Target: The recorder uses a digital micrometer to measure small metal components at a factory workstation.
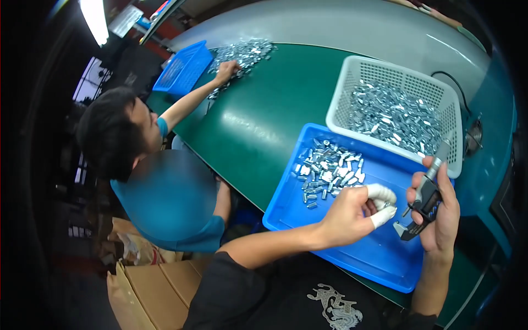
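Observation:
My right hand (443, 212) is wrapped round a digital micrometer (426, 201), black with a silver barrel, its open jaw turned toward my left hand. My left hand (352, 217), with white covers on the thumb and a finger, is pinched closed on a small metal part (388, 205) that shows only slightly between the fingertips. Both hands are above a blue tray (352, 256), apart from each other. In the tray's far left part lies a loose heap of small shiny metal parts (333, 170).
A white perforated basket (344, 99) full of similar metal parts stands just beyond the tray. At the far left of the green table (247, 126), a co-worker's hand (227, 71) touches another metal heap (247, 52) beside a blue basket (184, 69). Cardboard boxes (159, 291) stand at lower left.

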A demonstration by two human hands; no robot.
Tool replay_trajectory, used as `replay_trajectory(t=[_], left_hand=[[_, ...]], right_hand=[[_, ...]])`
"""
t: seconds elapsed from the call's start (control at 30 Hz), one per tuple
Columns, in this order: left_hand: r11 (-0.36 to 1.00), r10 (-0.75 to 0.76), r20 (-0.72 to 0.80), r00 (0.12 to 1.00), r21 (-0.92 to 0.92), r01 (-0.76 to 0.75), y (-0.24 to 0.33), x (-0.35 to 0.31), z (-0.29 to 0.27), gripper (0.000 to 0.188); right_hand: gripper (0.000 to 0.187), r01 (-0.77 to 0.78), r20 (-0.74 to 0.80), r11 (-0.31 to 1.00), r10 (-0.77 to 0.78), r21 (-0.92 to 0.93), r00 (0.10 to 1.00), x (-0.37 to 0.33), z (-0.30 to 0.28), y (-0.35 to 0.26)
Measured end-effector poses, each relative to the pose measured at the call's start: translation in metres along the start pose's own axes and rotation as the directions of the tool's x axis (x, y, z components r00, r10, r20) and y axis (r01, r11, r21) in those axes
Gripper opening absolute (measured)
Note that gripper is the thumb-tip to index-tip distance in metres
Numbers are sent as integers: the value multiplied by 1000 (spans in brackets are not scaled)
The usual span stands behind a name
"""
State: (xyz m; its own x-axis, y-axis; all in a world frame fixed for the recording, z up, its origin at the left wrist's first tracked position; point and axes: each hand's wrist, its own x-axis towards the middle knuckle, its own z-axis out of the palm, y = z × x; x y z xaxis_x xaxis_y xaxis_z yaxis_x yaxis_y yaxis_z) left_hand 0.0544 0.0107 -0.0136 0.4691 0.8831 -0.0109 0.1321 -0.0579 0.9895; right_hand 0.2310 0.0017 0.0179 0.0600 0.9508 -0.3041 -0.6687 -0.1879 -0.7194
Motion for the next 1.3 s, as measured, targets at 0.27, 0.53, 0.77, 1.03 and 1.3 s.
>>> replay_trajectory(t=[0.27, 0.53, 0.77, 1.03, 1.3], left_hand=[[880, 379, -275, 883, 403, -252, -20, 96, -46, 43], [638, 433, -17, 901, 712, -294, -8, 19, -89, 23], [513, -14, 387, 922, 794, -326, -25, -47, -80, 21], [496, -65, 476, 877, 778, -386, -35, -43, -84, 19], [392, -130, 567, 813, 783, -483, -35, -34, -88, 8]], right_hand=[[40, -49, 87, 997, 43, 63, 995, 8, 8, 6], [42, 23, 210, 1000, -25, 12, 977, 15, -8, 2], [44, 39, 264, 999, -32, -22, 964, 13, -25, 7], [44, 28, 213, 999, -20, -34, 977, 9, -19, 9], [44, 20, 222, 999, -10, -45, 975, 13, -17, 13]])
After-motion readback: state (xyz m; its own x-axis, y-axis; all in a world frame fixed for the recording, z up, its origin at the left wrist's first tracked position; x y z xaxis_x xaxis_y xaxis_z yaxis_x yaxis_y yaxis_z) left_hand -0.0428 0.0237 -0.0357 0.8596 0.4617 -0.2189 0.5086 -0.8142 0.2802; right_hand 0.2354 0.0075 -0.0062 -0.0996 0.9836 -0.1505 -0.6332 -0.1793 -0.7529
